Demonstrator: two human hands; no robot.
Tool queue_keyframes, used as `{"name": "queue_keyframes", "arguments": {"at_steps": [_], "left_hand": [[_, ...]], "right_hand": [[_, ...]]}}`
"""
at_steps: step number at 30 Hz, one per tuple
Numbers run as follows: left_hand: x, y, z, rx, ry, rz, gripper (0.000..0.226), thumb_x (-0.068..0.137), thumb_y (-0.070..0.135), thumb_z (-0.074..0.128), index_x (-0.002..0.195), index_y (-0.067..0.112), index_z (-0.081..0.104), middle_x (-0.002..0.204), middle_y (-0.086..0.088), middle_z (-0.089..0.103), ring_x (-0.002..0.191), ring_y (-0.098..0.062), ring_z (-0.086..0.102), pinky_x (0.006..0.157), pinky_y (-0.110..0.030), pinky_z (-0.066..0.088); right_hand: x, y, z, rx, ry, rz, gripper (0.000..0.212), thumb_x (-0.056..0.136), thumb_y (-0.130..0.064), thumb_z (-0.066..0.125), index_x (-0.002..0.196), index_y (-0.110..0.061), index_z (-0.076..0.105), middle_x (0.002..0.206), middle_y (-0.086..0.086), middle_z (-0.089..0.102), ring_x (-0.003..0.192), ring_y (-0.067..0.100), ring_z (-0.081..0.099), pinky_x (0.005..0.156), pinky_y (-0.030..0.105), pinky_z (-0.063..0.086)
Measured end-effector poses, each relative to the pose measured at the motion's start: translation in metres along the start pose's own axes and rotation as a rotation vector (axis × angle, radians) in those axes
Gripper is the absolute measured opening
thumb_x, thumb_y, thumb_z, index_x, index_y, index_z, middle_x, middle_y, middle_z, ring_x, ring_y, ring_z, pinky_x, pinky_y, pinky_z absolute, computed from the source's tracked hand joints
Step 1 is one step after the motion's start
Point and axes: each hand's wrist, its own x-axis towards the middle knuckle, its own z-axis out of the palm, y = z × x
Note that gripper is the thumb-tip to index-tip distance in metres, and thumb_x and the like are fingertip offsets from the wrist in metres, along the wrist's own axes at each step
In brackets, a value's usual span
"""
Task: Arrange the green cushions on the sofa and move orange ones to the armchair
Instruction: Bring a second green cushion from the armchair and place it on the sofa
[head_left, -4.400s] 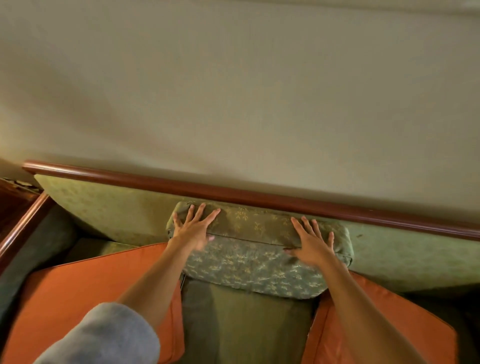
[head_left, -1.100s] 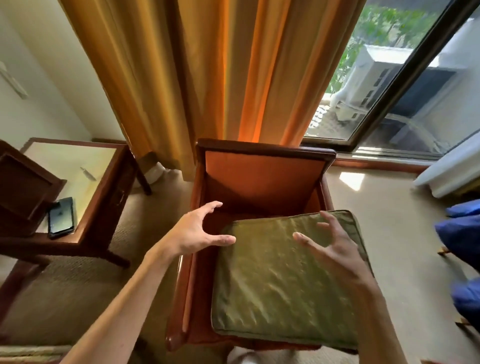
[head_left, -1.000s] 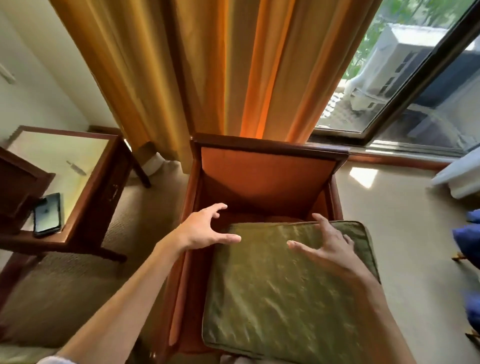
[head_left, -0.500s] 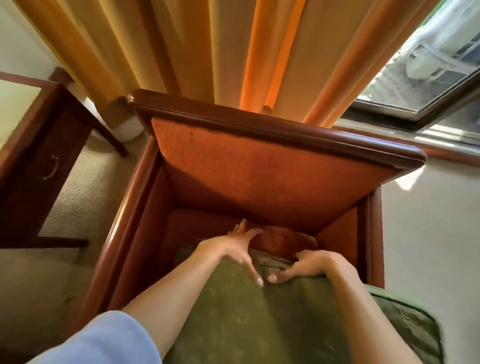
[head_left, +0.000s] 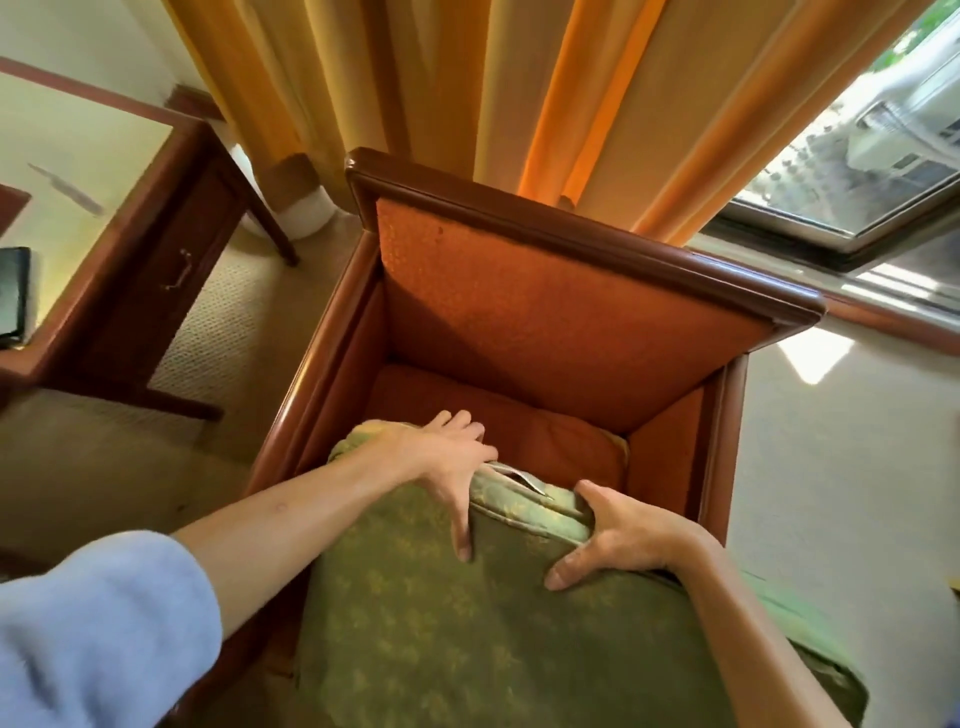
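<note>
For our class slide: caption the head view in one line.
Both hands, left and right, grip a green cushion on the orange armchair.

Heavy golden-orange pleated curtains (head_left: 467, 93) are hanging from the top of the frame down to the floor, glowing where daylight is passing through the folds. To the right, a dark-framed glass window (head_left: 857, 171) is letting in bright sun, and a sharp sunlit patch (head_left: 818, 356) is lying on the pale beige carpet (head_left: 841, 467). At the left, a dark red-brown wooden side table with a pale glossy top (head_left: 119, 234) is standing on the carpet against a cream-white wall (head_left: 83, 41). A dark flat phone-like slab (head_left: 13, 296) is lying at the table's left edge.
</note>
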Motion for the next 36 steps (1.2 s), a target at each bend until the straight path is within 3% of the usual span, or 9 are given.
{"name": "queue_keyframes", "arguments": {"at_steps": [2, 4, 5, 7, 15, 19, 25, 29, 36], "left_hand": [[-0.029, 0.008, 0.007, 0.003, 0.111, 0.059, 0.12, 0.041, 0.083, 0.08, 0.137, 0.018, 0.049, 0.141, -0.006, 0.038, 0.136, -0.028, 0.028, 0.119, -0.046, 0.02], [-0.062, 0.015, 0.014, -0.081, 0.159, 0.071, 0.108, 0.04, 0.079, 0.084, 0.123, 0.02, 0.051, 0.129, -0.001, 0.052, 0.133, -0.027, 0.042, 0.113, -0.043, 0.034], [-0.081, 0.02, 0.017, -0.134, 0.185, 0.06, 0.096, 0.039, 0.076, 0.087, 0.11, 0.023, 0.05, 0.112, 0.004, 0.058, 0.117, -0.025, 0.055, 0.1, -0.04, 0.045], [-0.125, 0.031, 0.023, -0.179, 0.27, 0.054, 0.085, 0.039, 0.072, 0.088, 0.097, 0.026, 0.046, 0.093, 0.008, 0.057, 0.089, -0.018, 0.058, 0.081, -0.038, 0.052], [-0.288, 0.068, 0.075, -0.077, 0.532, 0.052, 0.079, 0.049, 0.076, 0.08, 0.099, 0.027, 0.043, 0.087, 0.01, 0.047, 0.078, -0.009, 0.041, 0.086, -0.032, 0.04], [-0.383, 0.077, 0.114, -0.083, 0.651, 0.022, 0.075, 0.056, 0.072, 0.081, 0.104, 0.027, 0.044, 0.092, 0.01, 0.05, 0.082, -0.007, 0.041, 0.085, -0.027, 0.029], [-0.502, 0.09, 0.23, -0.164, 0.87, -0.109, 0.08, 0.056, 0.069, 0.083, 0.115, 0.027, 0.049, 0.104, 0.01, 0.055, 0.088, -0.007, 0.04, 0.086, -0.029, 0.031], [-0.573, 0.09, 0.299, -0.259, 1.008, -0.25, 0.092, 0.055, 0.074, 0.082, 0.126, 0.026, 0.048, 0.115, 0.009, 0.056, 0.092, -0.007, 0.039, 0.093, -0.028, 0.036], [-0.709, 0.058, 0.431, -0.337, 1.147, -0.561, 0.087, 0.05, 0.08, 0.079, 0.117, 0.034, 0.046, 0.109, 0.016, 0.053, 0.093, -0.004, 0.044, 0.093, -0.031, 0.043]], "right_hand": [[-0.024, -0.009, 0.012, -0.028, 0.055, -0.038, 0.097, 0.051, -0.065, 0.089, 0.124, -0.024, 0.041, 0.121, -0.007, 0.055, 0.106, 0.009, 0.055, 0.098, 0.04, 0.049], [-0.05, -0.02, 0.027, -0.065, 0.113, -0.076, 0.098, 0.052, -0.066, 0.087, 0.127, -0.022, 0.041, 0.12, -0.006, 0.056, 0.106, 0.012, 0.056, 0.096, 0.042, 0.049], [-0.064, -0.027, 0.035, -0.085, 0.138, -0.097, 0.097, 0.053, -0.066, 0.087, 0.126, -0.023, 0.04, 0.118, -0.007, 0.057, 0.104, 0.012, 0.057, 0.094, 0.041, 0.05], [-0.092, -0.041, 0.053, -0.133, 0.176, -0.138, 0.092, 0.052, -0.068, 0.086, 0.121, -0.027, 0.041, 0.11, -0.009, 0.059, 0.097, 0.012, 0.059, 0.088, 0.04, 0.053], [-0.198, -0.095, 0.145, -0.342, 0.349, -0.332, 0.073, 0.054, -0.073, 0.081, 0.105, -0.036, 0.046, 0.094, -0.016, 0.058, 0.083, 0.012, 0.058, 0.073, 0.036, 0.055], [-0.254, -0.147, 0.197, -0.536, 0.434, -0.422, 0.069, 0.059, -0.07, 0.078, 0.109, -0.038, 0.042, 0.098, -0.018, 0.053, 0.088, 0.01, 0.052, 0.078, 0.035, 0.053], [-0.327, -0.231, 0.297, -0.98, 0.607, -0.535, 0.075, 0.056, -0.068, 0.069, 0.117, -0.037, 0.038, 0.103, -0.019, 0.043, 0.1, 0.009, 0.046, 0.087, 0.035, 0.04], [-0.352, -0.293, 0.35, -1.1, 0.569, -0.601, 0.082, 0.052, -0.074, 0.073, 0.12, -0.04, 0.041, 0.104, -0.024, 0.045, 0.093, 0.001, 0.042, 0.088, 0.029, 0.037], [-0.329, -0.409, 0.469, -1.165, 0.435, -0.909, 0.077, 0.056, -0.072, 0.081, 0.114, -0.042, 0.04, 0.101, -0.025, 0.044, 0.088, 0.002, 0.045, 0.077, 0.023, 0.035]]}}
